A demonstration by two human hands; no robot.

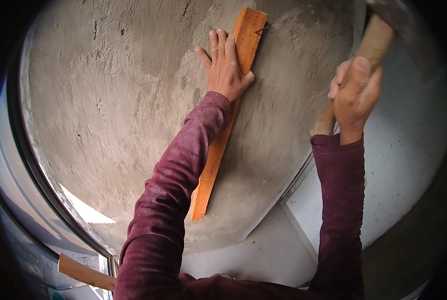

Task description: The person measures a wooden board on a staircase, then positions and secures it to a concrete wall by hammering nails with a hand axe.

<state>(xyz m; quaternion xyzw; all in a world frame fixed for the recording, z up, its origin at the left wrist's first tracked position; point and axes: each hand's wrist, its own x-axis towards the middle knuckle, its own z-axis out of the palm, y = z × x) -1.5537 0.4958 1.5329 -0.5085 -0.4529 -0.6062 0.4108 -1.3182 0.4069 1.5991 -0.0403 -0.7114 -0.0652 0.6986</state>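
A long orange-brown wooden batten [248, 42] lies slantwise against a rough grey plastered surface [118, 100]. My left hand [224, 70] presses on it with fingers spread flat. The thumb crosses the batten, while the fingers rest along and beyond its left edge. Near the batten's upper end, a thin dark nail [261, 30] sticks out at its right side. To the right, my right hand [357, 92] is closed round the wooden handle of a hammer [376, 41]. The hammer's dark head, at the top right, is blurred and partly cut off.
A dark-framed window [31, 150] bends along the left side. At the lower left juts another piece of wood [86, 272]. A pale panel [398, 165] stands on the right, beyond the plaster's edge. Sunlight forms a bright patch [86, 207] on the plaster.
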